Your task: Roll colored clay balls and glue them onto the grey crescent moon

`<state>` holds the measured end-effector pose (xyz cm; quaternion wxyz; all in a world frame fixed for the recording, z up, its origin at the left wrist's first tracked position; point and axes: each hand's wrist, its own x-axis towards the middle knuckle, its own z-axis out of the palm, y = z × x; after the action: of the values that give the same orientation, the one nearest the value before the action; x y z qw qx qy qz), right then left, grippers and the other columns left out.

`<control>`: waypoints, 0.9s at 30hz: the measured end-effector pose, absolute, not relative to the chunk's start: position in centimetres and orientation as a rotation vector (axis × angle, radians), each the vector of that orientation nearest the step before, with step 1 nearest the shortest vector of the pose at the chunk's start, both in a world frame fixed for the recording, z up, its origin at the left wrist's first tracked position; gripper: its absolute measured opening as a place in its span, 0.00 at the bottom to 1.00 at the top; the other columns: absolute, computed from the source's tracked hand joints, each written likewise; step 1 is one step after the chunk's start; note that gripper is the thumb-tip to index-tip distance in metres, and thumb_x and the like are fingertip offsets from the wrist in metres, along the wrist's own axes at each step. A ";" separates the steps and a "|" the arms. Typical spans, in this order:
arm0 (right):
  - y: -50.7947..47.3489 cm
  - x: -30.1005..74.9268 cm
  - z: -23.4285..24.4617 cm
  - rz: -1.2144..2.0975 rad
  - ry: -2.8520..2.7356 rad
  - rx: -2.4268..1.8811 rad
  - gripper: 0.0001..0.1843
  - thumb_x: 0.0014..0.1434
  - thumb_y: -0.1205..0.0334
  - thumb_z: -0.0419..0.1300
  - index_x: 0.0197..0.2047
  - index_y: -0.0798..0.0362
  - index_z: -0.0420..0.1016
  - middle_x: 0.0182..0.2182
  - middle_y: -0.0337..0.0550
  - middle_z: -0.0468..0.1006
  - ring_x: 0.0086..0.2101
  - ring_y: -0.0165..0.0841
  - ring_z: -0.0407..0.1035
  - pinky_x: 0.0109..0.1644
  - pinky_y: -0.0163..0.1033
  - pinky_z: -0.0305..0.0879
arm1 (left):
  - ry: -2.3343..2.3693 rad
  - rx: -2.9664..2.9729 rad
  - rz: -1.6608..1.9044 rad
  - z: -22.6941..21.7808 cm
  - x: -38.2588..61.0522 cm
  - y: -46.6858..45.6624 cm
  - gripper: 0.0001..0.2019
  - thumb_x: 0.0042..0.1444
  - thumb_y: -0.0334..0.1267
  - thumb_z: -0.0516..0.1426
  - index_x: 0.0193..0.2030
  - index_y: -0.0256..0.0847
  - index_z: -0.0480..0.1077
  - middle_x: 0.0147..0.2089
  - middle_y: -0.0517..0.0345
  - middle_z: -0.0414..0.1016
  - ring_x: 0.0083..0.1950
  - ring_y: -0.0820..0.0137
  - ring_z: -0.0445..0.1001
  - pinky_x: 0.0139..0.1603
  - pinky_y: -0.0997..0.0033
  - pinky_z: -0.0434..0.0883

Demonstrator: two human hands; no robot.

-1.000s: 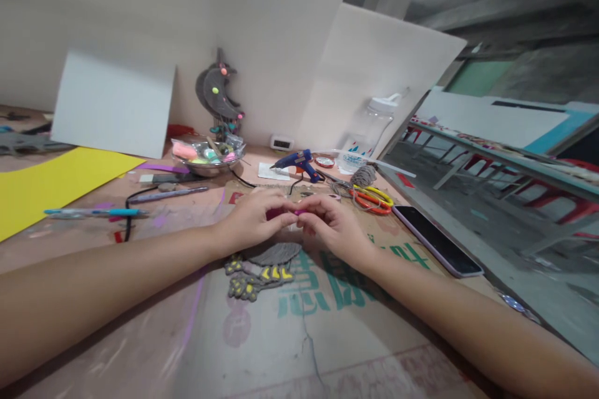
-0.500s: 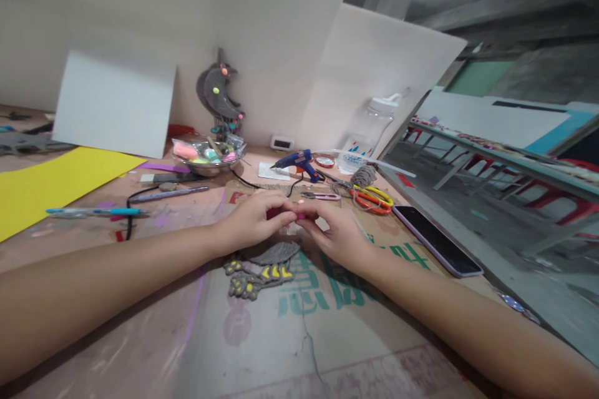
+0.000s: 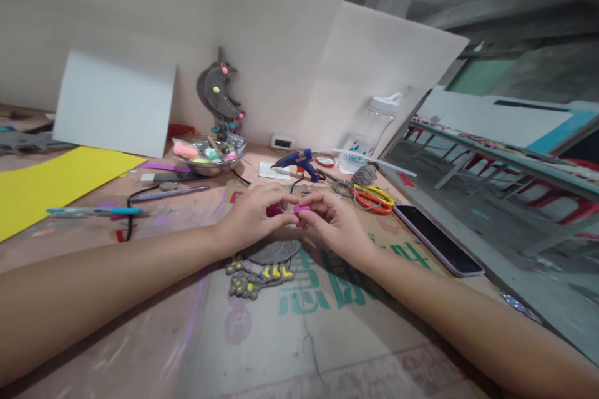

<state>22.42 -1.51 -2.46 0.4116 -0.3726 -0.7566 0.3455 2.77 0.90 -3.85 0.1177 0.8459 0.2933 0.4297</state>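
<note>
A small lump of pink modelling clay [image 3: 302, 208] is pinched between the fingertips of both hands. My left hand [image 3: 253, 214], closed, meets it from the left with thumb and forefinger. From the right, my right hand [image 3: 333, 224] grips it the same way, fingers curled. Just below them on the table lies a grey craft piece [image 3: 274, 253] with a rounded, ridged body, partly hidden by my left hand. Grey paw shapes with yellow pads [image 3: 243, 285] and yellow chevrons [image 3: 277, 272] sit at its lower side.
Behind my hands are a blue glue gun [image 3: 299, 163], a metal bowl [image 3: 213, 168] with bagged coloured clay, and scissors with orange and yellow handles [image 3: 374, 200]. A phone [image 3: 437, 240] lies to the right. A clear bottle [image 3: 367, 130] and a grey moon ornament [image 3: 219, 93] stand at the back.
Both hands have shifted slightly, and the fingers have turned so that more of the pink clay shows between the fingertips. The things on the table have stayed in place.
</note>
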 end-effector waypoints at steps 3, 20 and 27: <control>-1.5 22.3 -2.6 0.978 -1.868 -0.912 0.08 0.61 0.60 0.58 0.40 0.51 0.63 0.27 0.37 0.75 0.29 0.29 0.73 0.34 0.35 0.69 | 0.858 2.565 1.245 -4.0 2.7 0.8 0.11 0.57 0.41 0.59 0.47 0.45 0.74 0.35 0.59 0.75 0.42 0.68 0.72 0.47 0.66 0.64; -1.4 23.2 -2.8 0.070 -2.269 -0.731 0.08 0.62 0.66 0.56 0.45 0.50 0.71 0.36 0.43 0.78 0.36 0.32 0.73 0.40 0.37 0.70 | 0.855 2.564 1.147 -3.5 2.9 0.3 0.07 0.60 0.38 0.55 0.41 0.42 0.74 0.36 0.60 0.76 0.41 0.70 0.71 0.47 0.67 0.62; -1.3 23.1 -2.8 -0.073 -2.320 -0.718 0.07 0.61 0.68 0.55 0.42 0.52 0.71 0.34 0.42 0.78 0.33 0.31 0.72 0.38 0.35 0.68 | 0.858 2.461 1.078 -3.5 3.0 0.4 0.07 0.60 0.37 0.54 0.38 0.41 0.74 0.34 0.59 0.76 0.38 0.70 0.70 0.43 0.69 0.64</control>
<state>23.14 -1.34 -2.76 0.3486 -0.2769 -0.8950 -0.0281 3.01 0.38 -3.53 0.1598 0.8613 0.3003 0.3773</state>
